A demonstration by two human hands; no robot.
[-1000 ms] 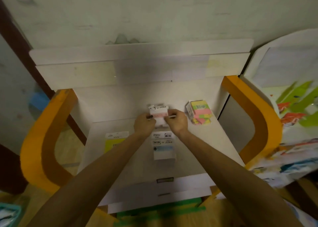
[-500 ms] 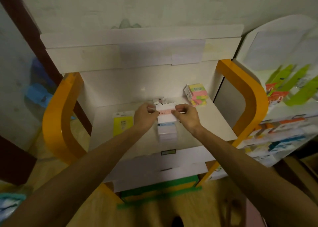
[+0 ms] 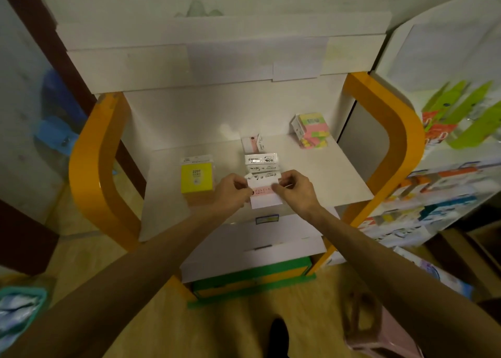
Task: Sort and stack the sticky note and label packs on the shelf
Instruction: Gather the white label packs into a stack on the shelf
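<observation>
Label pack (image 3: 264, 192) held between both hands over the shelf (image 3: 339, 178) front edge, left hand (image 3: 233, 192) pinching its 9 o'clock edge, right hand (image 3: 294, 189) pinching its 3 o'clock edge, row of white packs (image 3: 260, 162) just behind at 12 o'clock, yellow pack (image 3: 196, 177) at 9 o'clock, multicoloured pack (image 3: 311, 130) far at 1 o'clock.

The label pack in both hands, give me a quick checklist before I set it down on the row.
1. Label pack pinched at both ends by left hand and right hand: ok.
2. Pack over the shelf, at the near end of the row of white packs: ok.
3. Pack squared with the row: cannot tell, slightly blurred.
4. Yellow pack apart from the left hand: ok.
5. Pastel pack stack far back right, out of the way: ok.
</observation>
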